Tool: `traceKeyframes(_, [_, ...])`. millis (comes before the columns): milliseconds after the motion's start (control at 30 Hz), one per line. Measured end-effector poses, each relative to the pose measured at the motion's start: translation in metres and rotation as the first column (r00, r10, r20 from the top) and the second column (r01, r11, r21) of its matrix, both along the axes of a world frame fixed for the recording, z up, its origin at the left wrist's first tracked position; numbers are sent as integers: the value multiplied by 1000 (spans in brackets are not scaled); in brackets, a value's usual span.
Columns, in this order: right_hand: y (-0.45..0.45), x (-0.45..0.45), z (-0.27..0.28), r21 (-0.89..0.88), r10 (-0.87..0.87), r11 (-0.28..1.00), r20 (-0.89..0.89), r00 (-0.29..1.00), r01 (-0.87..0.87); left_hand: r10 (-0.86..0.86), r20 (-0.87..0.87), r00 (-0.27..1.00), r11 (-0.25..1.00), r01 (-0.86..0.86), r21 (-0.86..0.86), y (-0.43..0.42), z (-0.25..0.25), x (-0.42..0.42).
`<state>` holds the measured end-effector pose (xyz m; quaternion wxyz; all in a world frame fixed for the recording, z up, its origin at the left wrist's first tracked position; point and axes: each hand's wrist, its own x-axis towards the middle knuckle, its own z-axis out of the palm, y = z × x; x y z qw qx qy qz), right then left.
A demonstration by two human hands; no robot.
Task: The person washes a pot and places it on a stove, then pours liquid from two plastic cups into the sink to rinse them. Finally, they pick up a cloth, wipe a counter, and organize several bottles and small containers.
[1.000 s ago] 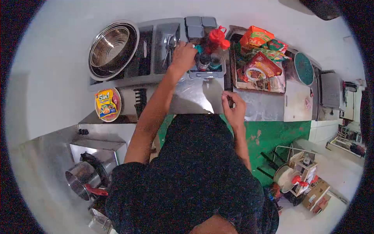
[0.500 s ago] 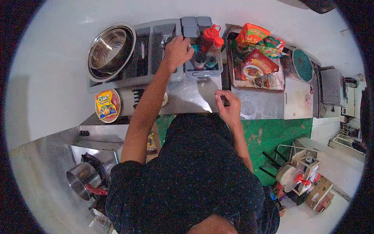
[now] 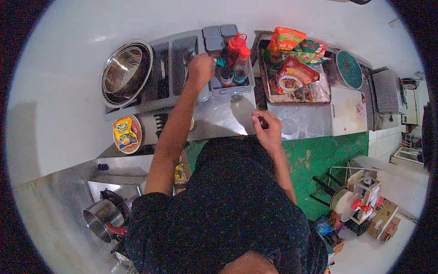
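Note:
My left hand is closed over the right edge of the grey cutlery tray, beside metal cutlery; anything inside its fingers is hidden. Just right of it, a grey caddy holds a red squeeze bottle, a clear bottle with a red cap and small jars. Near the counter's front edge, my right hand has its thumb and fingertips drawn together. Whether it pinches anything is too small to tell.
Nested metal bowls stand at the left, above a bowl with a yellow packet. Food packets lie on a tray at the right, beside a green-topped container and a white cutting board. A pot sits lower left.
The view has shifted slightly. My left hand has moved left from the caddy's jars to the cutlery tray's edge and its fingers look more tightly curled. My right hand keeps its pinched shape.

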<state>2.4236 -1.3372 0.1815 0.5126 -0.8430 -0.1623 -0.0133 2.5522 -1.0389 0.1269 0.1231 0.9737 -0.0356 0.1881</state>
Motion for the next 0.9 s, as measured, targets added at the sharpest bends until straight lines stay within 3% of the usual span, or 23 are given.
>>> traceKeyframes(133, [5,4,16,69,36,997,-92,995,-30,254,96,963,945,-225,-239,1,33,-49])
traceKeyframes(233, [20,8,24,221,133,970,-153,979,-97,172,83,982,923,-131,-363,-12,62,-88])
traceKeyframes(267, [32,13,27,287,175,950,-164,971,-123,113,8,994,894,-98,-436,-22,76,-104])
traceKeyframes(367, [67,17,38,624,265,779,-419,868,63,-52,-79,996,863,5,-505,-58,75,-139])
traceKeyframes(400, [72,19,39,668,339,740,-471,814,79,-23,-84,996,854,-24,-519,-76,79,-146])
traceKeyframes(500, [68,21,7,582,351,811,-407,843,-57,-53,-53,997,802,11,-597,-88,83,-154])
traceKeyframes(533, [61,21,8,660,423,751,-510,749,26,-85,-37,996,776,43,-629,-89,82,-154])
traceKeyframes(633, [44,20,11,706,376,682,-563,736,191,111,-4,994,734,-85,-674,-63,74,-144])
traceKeyframes(700, [29,18,3,702,376,683,-575,726,203,189,-23,982,781,-164,-603,-37,70,-114])
traceKeyframes(767, [15,13,-5,687,379,697,-597,707,206,162,42,986,915,-134,-381,-20,58,-80])
traceKeyframes(900, [-5,5,-3,636,373,749,-636,676,185,-30,41,999,999,30,-13,-6,33,-26])
